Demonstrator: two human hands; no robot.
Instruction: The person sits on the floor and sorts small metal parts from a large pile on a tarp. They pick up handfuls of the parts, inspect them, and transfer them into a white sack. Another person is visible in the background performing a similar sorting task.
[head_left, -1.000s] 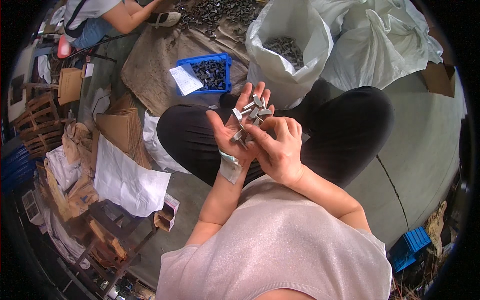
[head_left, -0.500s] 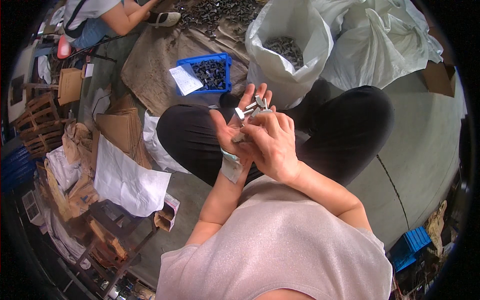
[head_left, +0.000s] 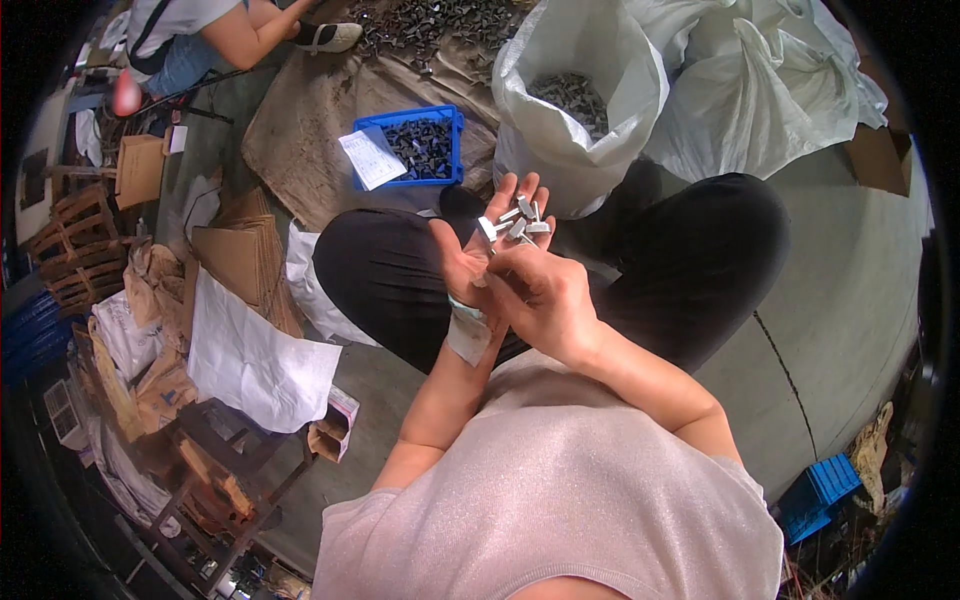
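Observation:
Several silvery T-shaped metal bolts (head_left: 518, 228) lie loose across the palm and fingers of my left hand (head_left: 472, 268), which is turned up and cups them, its thumb out to the side. A pale bandage wraps the left wrist. Over the heel of that palm sits my right hand (head_left: 548, 300), its fingers curled in and pinched together. What the right fingertips hold is mostly hidden behind the hand. Both hands are above my crossed legs.
Ahead stands a blue crate (head_left: 458, 150) of dark small parts with a paper on it. Beside it is an open white sack (head_left: 510, 100) of metal pieces. Loose parts (head_left: 440, 30) cover the brown cloth near another person's foot. Cardboard (head_left: 235, 262) is stacked at left.
My right hand has drawn slightly back toward me, its fingers curling tighter, so more of the bolts show. The left hand has shifted a little to the right.

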